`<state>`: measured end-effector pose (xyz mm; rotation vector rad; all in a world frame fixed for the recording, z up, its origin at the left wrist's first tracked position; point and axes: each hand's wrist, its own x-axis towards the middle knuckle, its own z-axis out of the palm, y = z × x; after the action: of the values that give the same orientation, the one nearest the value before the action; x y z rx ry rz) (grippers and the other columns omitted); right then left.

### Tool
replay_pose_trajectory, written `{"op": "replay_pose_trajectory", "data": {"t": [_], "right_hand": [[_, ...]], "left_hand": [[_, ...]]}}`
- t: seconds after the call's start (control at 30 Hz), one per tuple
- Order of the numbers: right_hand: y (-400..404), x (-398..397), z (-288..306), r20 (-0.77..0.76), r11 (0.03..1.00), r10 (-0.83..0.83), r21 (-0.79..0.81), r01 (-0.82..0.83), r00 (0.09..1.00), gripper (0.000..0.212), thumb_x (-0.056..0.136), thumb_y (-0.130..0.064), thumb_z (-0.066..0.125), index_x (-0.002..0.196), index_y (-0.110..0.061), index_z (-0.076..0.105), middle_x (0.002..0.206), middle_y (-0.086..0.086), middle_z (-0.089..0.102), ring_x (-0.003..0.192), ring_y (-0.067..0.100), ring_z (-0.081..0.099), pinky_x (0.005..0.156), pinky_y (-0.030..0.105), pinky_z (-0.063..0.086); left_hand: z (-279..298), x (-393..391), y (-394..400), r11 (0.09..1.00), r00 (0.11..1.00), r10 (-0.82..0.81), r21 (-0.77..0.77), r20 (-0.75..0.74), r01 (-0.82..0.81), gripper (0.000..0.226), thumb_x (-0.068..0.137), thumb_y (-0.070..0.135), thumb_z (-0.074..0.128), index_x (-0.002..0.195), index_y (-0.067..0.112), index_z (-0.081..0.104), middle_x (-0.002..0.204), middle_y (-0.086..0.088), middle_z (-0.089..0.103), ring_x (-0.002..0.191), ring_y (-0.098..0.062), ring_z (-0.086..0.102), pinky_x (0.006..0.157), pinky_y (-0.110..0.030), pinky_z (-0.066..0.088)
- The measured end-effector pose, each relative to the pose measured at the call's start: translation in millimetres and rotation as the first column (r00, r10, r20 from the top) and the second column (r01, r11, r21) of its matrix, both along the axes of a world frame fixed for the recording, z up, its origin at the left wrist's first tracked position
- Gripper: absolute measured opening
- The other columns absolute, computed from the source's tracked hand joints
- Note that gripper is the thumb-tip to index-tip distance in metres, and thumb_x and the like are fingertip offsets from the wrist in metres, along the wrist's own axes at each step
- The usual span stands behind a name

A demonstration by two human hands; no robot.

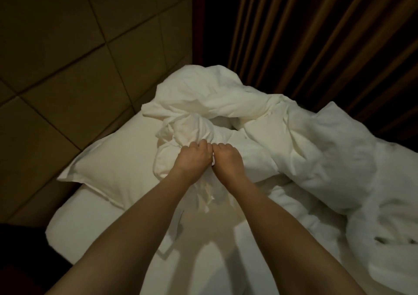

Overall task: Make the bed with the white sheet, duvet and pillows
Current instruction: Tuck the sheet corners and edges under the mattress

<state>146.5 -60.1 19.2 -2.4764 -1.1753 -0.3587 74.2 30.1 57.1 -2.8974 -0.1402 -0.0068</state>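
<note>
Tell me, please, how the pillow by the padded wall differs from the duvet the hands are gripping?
The pillow lies flat and smooth; the duvet is crumpled into a heap. The pillow lies untouched, while the left hand and right hand grip a bunch of the duvet. The duvet spreads much wider. Both are white.

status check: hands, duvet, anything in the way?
Left hand and right hand side by side, both gripping bunched duvet. Duvet crumpled in a heap over the bed's far side, not spread. Pillow lies flat left of the hands; nothing blocking.
</note>
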Motion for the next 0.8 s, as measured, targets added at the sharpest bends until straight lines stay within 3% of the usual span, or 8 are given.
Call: {"op": "replay_pose_trajectory", "data": {"t": [0.1, 0.2, 0.27, 0.37, 0.5, 0.63, 0.7, 0.8], "right_hand": [[-10.3, -28.6, 21.6, 0.052, 0.996, 0.037, 0.079, -0.042, 0.998, 0.03, 0.044, 0.005, 0.076, 0.063, -0.01, 0.059, 0.056, 0.005, 0.057, 0.047, 0.024, 0.054, 0.045, 0.026, 0.041], [-20.1, -69.0, 22.7, 0.083, 0.989, 0.032, 0.139, -0.044, 0.996, 0.027, 0.062, -0.013, 0.061, 0.088, -0.005, 0.061, 0.076, 0.01, 0.061, 0.065, 0.028, 0.059, 0.059, 0.032, 0.05], [-23.7, -102.4, 16.8, 0.068, 0.999, 0.027, 0.032, -0.029, 0.997, 0.058, 0.067, -0.031, 0.066, 0.115, -0.003, 0.053, 0.099, 0.013, 0.064, 0.087, 0.032, 0.064, 0.077, 0.045, 0.055], [-18.8, -134.3, 13.5, 0.142, 0.971, -0.026, -0.231, 0.059, 0.989, 0.093, 0.056, -0.054, 0.076, 0.131, -0.009, 0.045, 0.118, 0.015, 0.063, 0.105, 0.035, 0.063, 0.086, 0.058, 0.047], [4.0, -146.3, 30.8, 0.111, 0.947, -0.142, -0.273, 0.167, 0.984, 0.055, 0.046, -0.007, 0.081, 0.098, -0.007, 0.063, 0.08, 0.012, 0.067, 0.068, 0.032, 0.065, 0.068, 0.045, 0.053], [48.6, -151.6, 68.0, 0.154, 0.948, 0.018, -0.316, 0.032, 0.988, 0.044, 0.029, -0.003, 0.083, 0.066, -0.011, 0.06, 0.051, 0.004, 0.055, 0.039, 0.022, 0.053, 0.041, 0.022, 0.04], [76.7, -158.6, 96.9, 0.139, 0.918, 0.071, -0.395, -0.011, 0.988, 0.039, 0.051, -0.009, 0.08, 0.085, -0.008, 0.062, 0.067, 0.007, 0.061, 0.054, 0.027, 0.061, 0.05, 0.026, 0.044], [127.9, -158.0, 148.4, 0.184, 0.912, 0.153, -0.405, -0.067, 0.971, 0.034, 0.088, -0.01, 0.049, 0.122, -0.007, 0.047, 0.107, 0.012, 0.061, 0.094, 0.033, 0.061, 0.073, 0.037, 0.044]], "left_hand": [[30.5, -29.3, -9.8, 0.999, 0.999, 0.026, 0.032, 0.045, -0.027, 0.033, 0.038, 0.014, 0.088, 0.055, 0.013, 0.06, 0.052, -0.002, 0.051, 0.036, -0.015, 0.049, 0.034, -0.015, 0.033], [56.2, -59.4, -12.7, 0.995, 0.997, 0.061, 0.081, -0.046, -0.057, 0.019, 0.083, 0.019, 0.067, 0.095, 0.006, 0.061, 0.089, -0.01, 0.059, 0.074, -0.024, 0.063, 0.058, -0.028, 0.048], [66.9, -80.3, -7.7, 0.992, 0.987, 0.079, 0.109, -0.139, -0.064, 0.022, 0.099, 0.011, 0.039, 0.117, 0.004, 0.049, 0.112, -0.012, 0.053, 0.097, -0.027, 0.058, 0.076, -0.034, 0.047], [76.3, -113.0, 5.6, 0.99, 0.985, 0.049, 0.139, -0.167, -0.025, 0.025, 0.1, 0.007, 0.034, 0.121, 0.004, 0.048, 0.116, -0.012, 0.052, 0.102, -0.027, 0.057, 0.079, -0.034, 0.046], [87.2, -144.1, 32.7, 0.986, 1.0, -0.016, 0.166, -0.027, 0.02, 0.012, 0.089, 0.013, 0.059, 0.099, 0.007, 0.06, 0.096, -0.009, 0.059, 0.083, -0.025, 0.062, 0.062, -0.03, 0.046], [98.5, -166.5, 83.7, 0.994, 0.999, -0.008, 0.104, -0.051, 0.013, 0.012, 0.087, 0.008, 0.058, 0.1, 0.005, 0.059, 0.097, -0.011, 0.059, 0.085, -0.028, 0.062, 0.061, -0.031, 0.046], [117.3, -176.2, 115.3, 0.987, 1.0, -0.001, 0.16, 0.004, 0.0, 0.015, 0.077, 0.011, 0.073, 0.088, 0.007, 0.064, 0.085, -0.01, 0.062, 0.072, -0.027, 0.064, 0.053, -0.028, 0.047], [150.5, -188.1, 162.6, 0.978, 0.998, 0.037, 0.202, 0.043, -0.045, 0.019, 0.095, 0.011, 0.047, 0.112, 0.007, 0.055, 0.11, -0.011, 0.057, 0.097, -0.03, 0.06, 0.068, -0.034, 0.048]]}}
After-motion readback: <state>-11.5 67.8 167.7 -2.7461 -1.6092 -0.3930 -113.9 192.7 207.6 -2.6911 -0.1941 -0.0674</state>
